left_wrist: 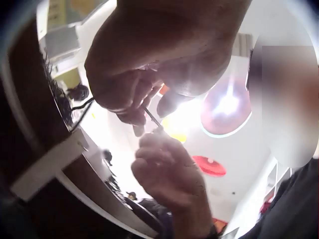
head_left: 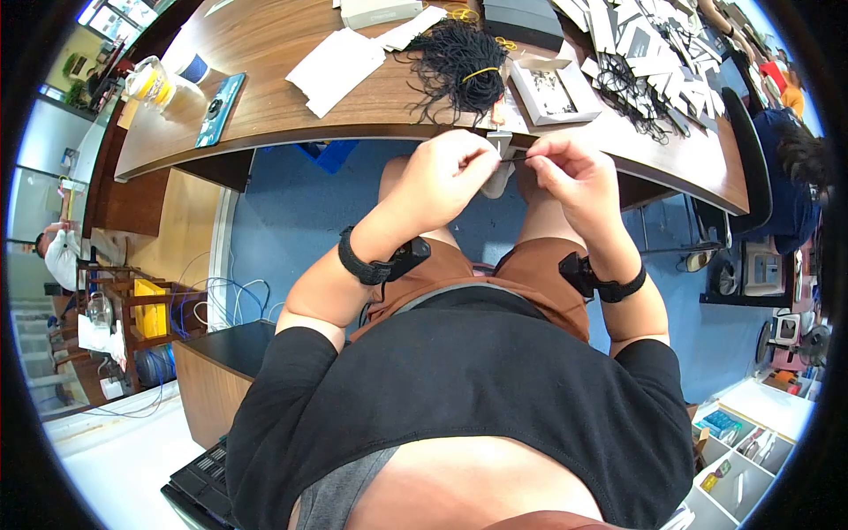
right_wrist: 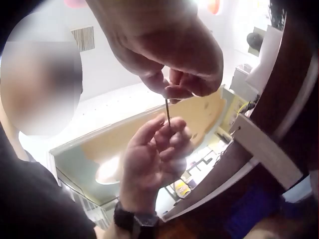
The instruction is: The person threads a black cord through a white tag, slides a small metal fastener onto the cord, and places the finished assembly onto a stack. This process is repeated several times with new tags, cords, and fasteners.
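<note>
Wood desk (head_left: 265, 97) ahead | blk cord (head_left: 514, 160) straight, axis L-R | L fingers (head_left: 482, 165) + R fingers (head_left: 548, 171) pinching it

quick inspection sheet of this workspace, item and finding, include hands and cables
surface: wooden table, brown grain, curved near edge
job's things: short stretch of black cord between the hands; tied bundle of black cords on the table; white tag jutting past the table edge
clutter: heaped white pieces and loose dark cords at right; open white box; yellow-labelled container at left
hands: left hand and right hand both pinch the cord
cables: blue and white, loose beside the wooden cabinet
surroundings: blue floor, black chair at right, other people in the background
spills: nothing seen
</note>
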`<state>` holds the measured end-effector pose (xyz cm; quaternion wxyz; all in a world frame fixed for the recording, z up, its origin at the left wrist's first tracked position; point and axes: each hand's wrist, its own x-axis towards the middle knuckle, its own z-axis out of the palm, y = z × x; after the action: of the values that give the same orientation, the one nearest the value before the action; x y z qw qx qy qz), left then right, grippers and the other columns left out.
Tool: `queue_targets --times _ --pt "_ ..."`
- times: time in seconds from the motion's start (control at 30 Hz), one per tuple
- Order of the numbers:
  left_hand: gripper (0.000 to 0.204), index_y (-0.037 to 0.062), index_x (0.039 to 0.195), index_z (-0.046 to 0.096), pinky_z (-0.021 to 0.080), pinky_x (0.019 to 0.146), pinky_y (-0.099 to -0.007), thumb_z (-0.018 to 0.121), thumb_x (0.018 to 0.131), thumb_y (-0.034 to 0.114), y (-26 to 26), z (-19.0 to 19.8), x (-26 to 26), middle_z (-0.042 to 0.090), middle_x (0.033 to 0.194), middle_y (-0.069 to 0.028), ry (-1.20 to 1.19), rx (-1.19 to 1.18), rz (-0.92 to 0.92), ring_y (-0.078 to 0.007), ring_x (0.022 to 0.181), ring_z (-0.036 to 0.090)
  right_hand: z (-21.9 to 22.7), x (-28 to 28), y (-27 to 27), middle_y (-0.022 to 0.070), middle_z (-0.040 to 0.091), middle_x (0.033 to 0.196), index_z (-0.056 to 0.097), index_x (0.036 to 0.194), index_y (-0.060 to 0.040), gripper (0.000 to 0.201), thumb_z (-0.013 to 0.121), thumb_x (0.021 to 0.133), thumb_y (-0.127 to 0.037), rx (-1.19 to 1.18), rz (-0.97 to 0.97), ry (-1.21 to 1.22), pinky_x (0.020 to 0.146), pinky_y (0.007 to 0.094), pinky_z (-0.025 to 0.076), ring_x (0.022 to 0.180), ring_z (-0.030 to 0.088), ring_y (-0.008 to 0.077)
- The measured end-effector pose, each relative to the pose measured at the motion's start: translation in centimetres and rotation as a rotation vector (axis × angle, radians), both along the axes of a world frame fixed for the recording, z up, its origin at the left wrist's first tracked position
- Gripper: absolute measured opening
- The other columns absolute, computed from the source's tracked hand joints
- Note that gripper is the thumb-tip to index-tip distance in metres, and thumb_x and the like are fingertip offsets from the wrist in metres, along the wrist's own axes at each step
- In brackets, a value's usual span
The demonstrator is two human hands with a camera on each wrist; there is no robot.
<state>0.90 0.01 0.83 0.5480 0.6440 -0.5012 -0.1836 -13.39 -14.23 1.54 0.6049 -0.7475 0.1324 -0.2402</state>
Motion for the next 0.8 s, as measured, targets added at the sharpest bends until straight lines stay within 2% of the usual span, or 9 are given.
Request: queue_targets --times 0.07,0.17,0.2,0.3,0.43,0.47,0.57,0.6,0.8 --pt "0.019 0.0022 0.074 0.060 0.034 0.048 -0.0210 0.059 0.086 0.016 0.2 -0.4 0.6 0.050 0.066 0.0018 -0.334 0.012 0.164 -0.0057 0.057 0.045 0.7 0.2 0.1 0.0062 0.061 0.080 0.062 0.086 -0.0011 0.013 0.065 0.074 0.001 -0.657 -0.209 -0.141 0.064 0.0232 0.047 0.067 0.058 0.0128" --pt "0.016 0.0021 0.076 0.059 0.029 0.043 -0.0196 0.059 0.086 0.015 0.7 0.3 1.1 0.047 0.064 0.0026 0.696 0.235 -0.058 -0.0047 0.052 0.040 -0.4 0.0 -1.0 0.0087 0.060 0.083 0.061 0.085 -0.0010 0.018 0.065 0.068 0.001 -1.144 -0.150 -0.376 0.065 0.0294 0.048 0.070 0.059 0.0212" --pt "0.014 0.0011 0.084 0.060 0.024 0.039 -0.0176 0.060 0.087 0.014 0.5 -0.2 1.4 0.044 0.062 0.0042 1.073 0.109 -0.217 -0.0029 0.049 0.033 -0.6 -0.2 -0.7 0.0083 0.060 0.083 0.061 0.085 -0.0010 0.021 0.065 0.064 -0.003 -1.171 -0.100 -0.377 0.065 0.0340 0.047 0.072 0.058 0.0249" --pt "0.016 0.0001 0.093 0.061 0.023 0.040 -0.0161 0.059 0.088 0.015 0.1 -0.6 1.0 0.039 0.060 0.0055 1.309 0.151 -0.284 -0.0022 0.048 0.029 -0.7 -0.5 0.4 0.0075 0.059 0.082 0.062 0.086 -0.0015 0.024 0.065 0.062 -0.006 -1.224 0.055 -0.363 0.061 0.0331 0.044 0.069 0.057 0.0213" --pt "0.019 -0.0007 0.098 0.064 0.024 0.041 -0.0153 0.059 0.089 0.014 0.0 0.2 -1.1 0.049 0.067 0.0022 0.783 0.208 -0.129 -0.0006 0.050 0.034 -0.4 -0.3 0.7 0.0066 0.061 0.080 0.064 0.086 -0.0038 0.020 0.068 0.066 -0.003 -1.043 -0.038 -0.379 0.060 0.0323 0.045 0.068 0.057 0.0207" --pt "0.018 -0.0009 0.099 0.065 0.033 0.047 -0.0155 0.061 0.087 0.011 0.1 -0.3 -0.8 0.056 0.074 0.0000 0.710 0.203 -0.171 -0.0010 0.057 0.043 -0.4 -0.1 1.0 0.0070 0.062 0.078 0.066 0.085 -0.0051 0.017 0.070 0.069 -0.002 -0.937 -0.118 -0.314 0.062 0.0315 0.046 0.069 0.059 0.0223" --pt "0.016 -0.0012 0.098 0.064 0.041 0.058 -0.0178 0.063 0.085 0.007 -0.3 -1.8 -1.2 0.059 0.079 -0.0008 0.448 0.013 -0.175 -0.0026 0.066 0.050 -0.1 0.1 0.6 0.0079 0.062 0.078 0.067 0.084 -0.0045 0.014 0.070 0.071 -0.003 -0.640 -0.079 -0.164 0.064 0.0300 0.048 0.071 0.060 0.0229" --pt "0.013 -0.0019 0.095 0.064 0.044 0.068 -0.0197 0.064 0.083 0.004 -0.1 -1.3 -1.3 0.061 0.085 -0.0016 0.502 0.063 -0.187 -0.0040 0.075 0.053 0.2 0.1 0.6 0.0080 0.063 0.078 0.067 0.084 -0.0036 0.011 0.070 0.073 -0.004 -0.512 0.001 -0.121 0.064 0.0275 0.048 0.072 0.061 0.0213" --pt "0.006 -0.0008 0.086 0.064 0.043 0.061 -0.0190 0.064 0.081 0.002 0.1 -0.9 -1.7 0.058 0.079 0.0002 0.226 0.094 -0.062 -0.0030 0.070 0.051 -0.2 -0.1 0.4 0.0054 0.063 0.078 0.066 0.084 -0.0024 0.008 0.068 0.078 -0.008 -0.414 0.036 0.038 0.060 0.0241 0.046 0.067 0.058 0.0122"
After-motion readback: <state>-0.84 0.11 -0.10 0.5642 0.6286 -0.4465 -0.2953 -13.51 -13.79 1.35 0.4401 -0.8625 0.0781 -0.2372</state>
